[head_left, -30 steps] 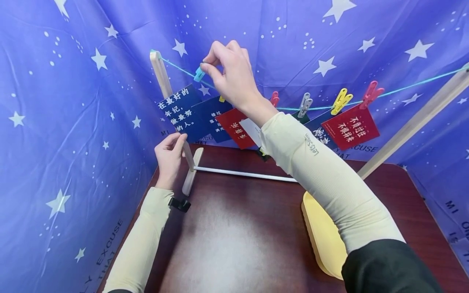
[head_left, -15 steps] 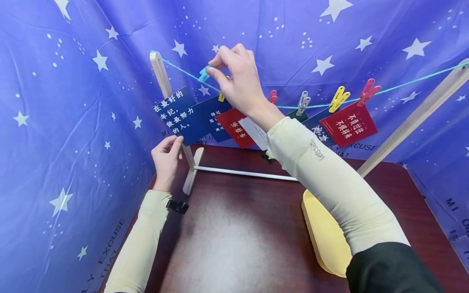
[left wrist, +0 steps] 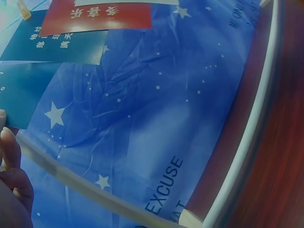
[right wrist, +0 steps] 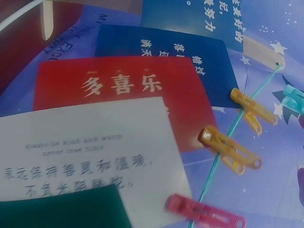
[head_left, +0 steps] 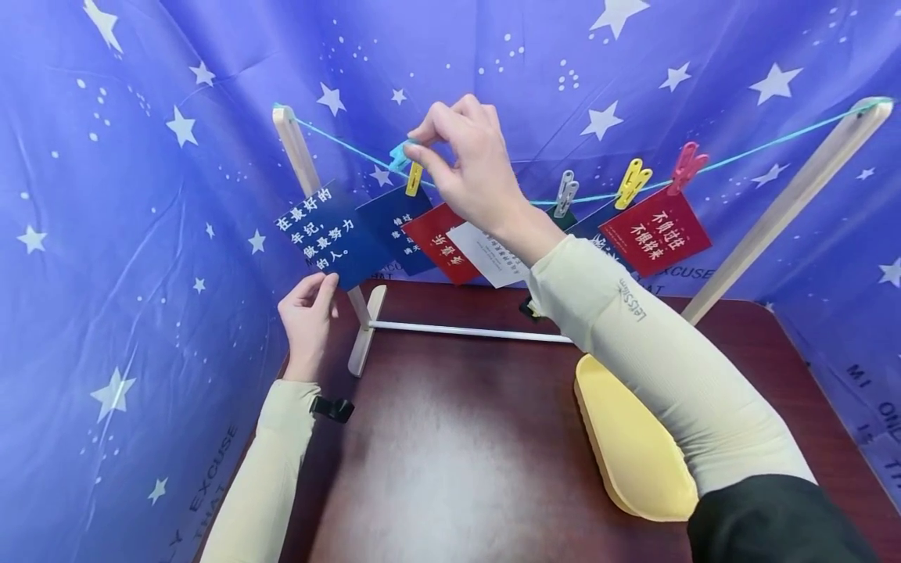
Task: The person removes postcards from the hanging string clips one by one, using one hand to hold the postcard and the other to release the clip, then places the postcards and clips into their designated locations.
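Note:
My left hand (head_left: pixel 307 317) pinches the lower left corner of a dark blue card (head_left: pixel 327 234) with white writing, tilted near the left post. Between right thumb and fingers, my right hand (head_left: pixel 475 160) pinches a light blue clothespin (head_left: pixel 400 156) just above the teal string (head_left: pixel 348 148). In the right wrist view this clothespin (right wrist: pixel 293 99) shows apart from the string and the cards, at the right edge. A yellow clothespin (head_left: pixel 414 179) holds another blue card (head_left: pixel 397 227) right beside. Further along hang a red card (head_left: pixel 443 242) and a white card (head_left: pixel 493 254), partly behind my right forearm.
A wooden left post (head_left: pixel 299 148) and right post (head_left: pixel 788 207) carry the string, with a white rod (head_left: pixel 472 332) between their feet. Grey (head_left: pixel 565 194), yellow (head_left: pixel 633 184) and pink clothespins (head_left: pixel 686 168) sit on the right stretch. A yellow tray (head_left: pixel 626 446) stands below my right arm.
My left hand has moved the blue card left and down. My right hand has shifted right and down with the light blue clothespin, bringing the neighbouring yellow clothespin into view.

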